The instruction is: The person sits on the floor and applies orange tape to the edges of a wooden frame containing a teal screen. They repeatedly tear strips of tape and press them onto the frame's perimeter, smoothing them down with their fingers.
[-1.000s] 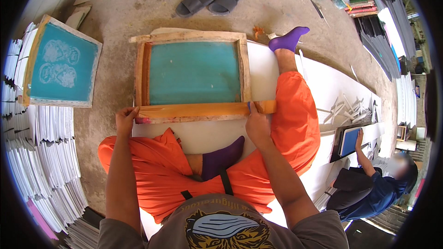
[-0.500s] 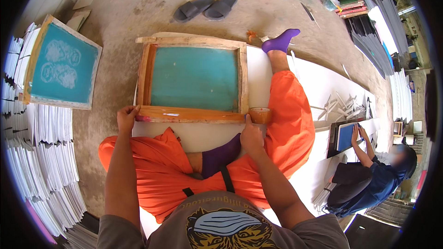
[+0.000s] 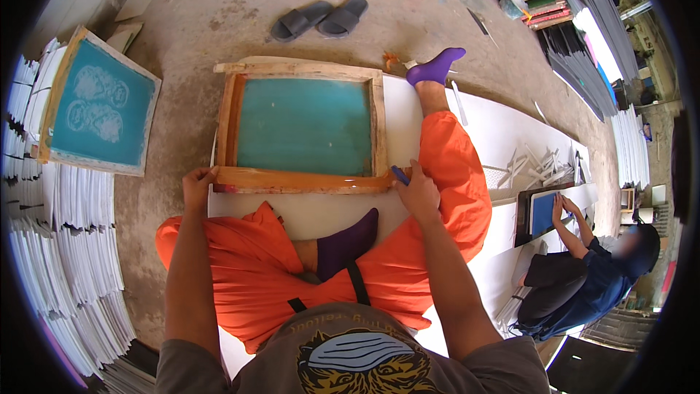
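Note:
A wooden screen frame [image 3: 302, 71] with teal mesh [image 3: 305, 125] lies flat on a white sheet [image 3: 321, 211] between my orange-clad legs. An orange-stained wooden bar [image 3: 299, 179] runs along its near side. My left hand [image 3: 198, 184] grips the near left corner of the frame at the end of that bar. My right hand [image 3: 421, 191] rests at the near right corner, fingers closed on a small blue-tipped tool [image 3: 399, 174] that touches the bar's end.
A second teal-mesh frame [image 3: 98, 106] leans on stacks of white sheets [image 3: 58, 248] at the left. Dark slippers [image 3: 321, 18] lie beyond the frame. At the right another person [image 3: 583, 270] in dark blue sits working at a small blue screen [image 3: 543, 211] on long white boards [image 3: 510, 131].
My right hand left the bar's right end, drew back, and now holds a blue-tipped tool at that corner. My left hand stays on the left corner.

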### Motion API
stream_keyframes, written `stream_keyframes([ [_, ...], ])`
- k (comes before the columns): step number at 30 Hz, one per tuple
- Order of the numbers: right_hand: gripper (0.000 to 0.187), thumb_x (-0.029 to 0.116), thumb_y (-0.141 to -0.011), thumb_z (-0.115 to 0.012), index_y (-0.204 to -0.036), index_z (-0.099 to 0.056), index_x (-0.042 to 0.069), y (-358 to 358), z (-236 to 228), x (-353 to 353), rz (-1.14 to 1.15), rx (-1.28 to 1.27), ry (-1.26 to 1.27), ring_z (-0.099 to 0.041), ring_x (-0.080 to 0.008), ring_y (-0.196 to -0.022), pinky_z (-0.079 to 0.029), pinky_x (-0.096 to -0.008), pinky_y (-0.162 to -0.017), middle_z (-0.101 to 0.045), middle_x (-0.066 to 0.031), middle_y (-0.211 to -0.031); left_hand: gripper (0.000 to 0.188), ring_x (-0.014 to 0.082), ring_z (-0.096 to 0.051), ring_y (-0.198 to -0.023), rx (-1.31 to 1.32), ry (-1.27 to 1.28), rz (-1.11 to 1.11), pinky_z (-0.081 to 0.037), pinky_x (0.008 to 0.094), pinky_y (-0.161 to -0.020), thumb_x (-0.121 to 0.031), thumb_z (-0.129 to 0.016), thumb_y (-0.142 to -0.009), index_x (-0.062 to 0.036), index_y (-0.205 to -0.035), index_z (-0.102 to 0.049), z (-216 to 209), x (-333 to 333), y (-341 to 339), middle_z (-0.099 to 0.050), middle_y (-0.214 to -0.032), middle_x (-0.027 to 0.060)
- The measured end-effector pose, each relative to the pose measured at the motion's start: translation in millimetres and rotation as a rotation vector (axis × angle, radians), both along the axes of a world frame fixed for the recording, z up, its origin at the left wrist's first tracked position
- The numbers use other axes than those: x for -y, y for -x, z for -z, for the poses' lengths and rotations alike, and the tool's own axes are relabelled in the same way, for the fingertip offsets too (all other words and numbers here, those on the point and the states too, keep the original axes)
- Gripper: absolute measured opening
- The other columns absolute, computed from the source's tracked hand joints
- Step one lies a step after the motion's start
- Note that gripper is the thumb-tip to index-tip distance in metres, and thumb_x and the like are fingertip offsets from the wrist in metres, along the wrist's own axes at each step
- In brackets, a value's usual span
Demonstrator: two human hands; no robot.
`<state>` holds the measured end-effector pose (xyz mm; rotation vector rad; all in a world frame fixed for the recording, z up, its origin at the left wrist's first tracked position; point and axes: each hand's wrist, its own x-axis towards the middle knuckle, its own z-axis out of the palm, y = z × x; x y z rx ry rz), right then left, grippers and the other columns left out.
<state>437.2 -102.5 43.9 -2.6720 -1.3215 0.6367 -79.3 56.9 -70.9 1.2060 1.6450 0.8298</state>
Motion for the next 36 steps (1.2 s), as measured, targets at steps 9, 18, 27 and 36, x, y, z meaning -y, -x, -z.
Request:
stream_keyframes([
  [9,0.042,0.034,-0.085,-0.086,-0.107,-0.064,0.005,-51,11,-19,-0.129,-0.175,0.056,-0.074,-0.0375,-0.108,-0.056,-0.0506,-0.090,-0.077,-0.0157,-0.109,0.026,0.0110,-0.067,-0.083,-0.141,-0.120,0.055,-0.052,0.0273,-0.077,-0.018,-0.079,-0.098,0.0063,-0.105,-0.079,-78,-36,42,-0.076,-0.089,0.0053],
  [18,0.041,0.029,-0.090,-0.082,-0.114,-0.062,0.002,-70,40,-70,0.044,-0.267,-0.432,-0.075,-0.0358,-0.083,-0.058,-0.0470,-0.078,-0.075,-0.0209,-0.095,0.015,0.0094,-0.067,-0.084,-0.094,-0.311,0.141,-0.053,0.0266,-0.079,-0.009,-0.075,-0.100,0.0051,-0.104,-0.078,-206,-46,17,-0.077,-0.093,0.0047],
  [27,0.052,0.043,-0.099,-0.074,-0.136,-0.057,0.012,-68,127,-124,0.213,-0.127,-0.603,-0.071,-0.0530,-0.106,-0.056,-0.0610,-0.089,-0.074,-0.0294,-0.118,0.012,0.0077,-0.067,-0.086,-0.080,-0.439,0.171,-0.052,0.0252,-0.083,-0.009,-0.078,-0.100,0.0024,-0.104,-0.079,-314,-37,-40,-0.078,-0.095,0.0035],
  [36,0.043,0.032,-0.103,-0.070,-0.134,-0.057,0.006,-39,156,-50,0.234,0.219,-0.421,-0.068,-0.0444,-0.112,-0.054,-0.0536,-0.095,-0.071,-0.0245,-0.119,0.011,0.0080,-0.068,-0.084,-0.034,-0.498,0.175,-0.052,0.0245,-0.082,-0.009,-0.079,-0.098,0.0015,-0.103,-0.078,-353,-29,-42,-0.079,-0.094,0.0039],
])
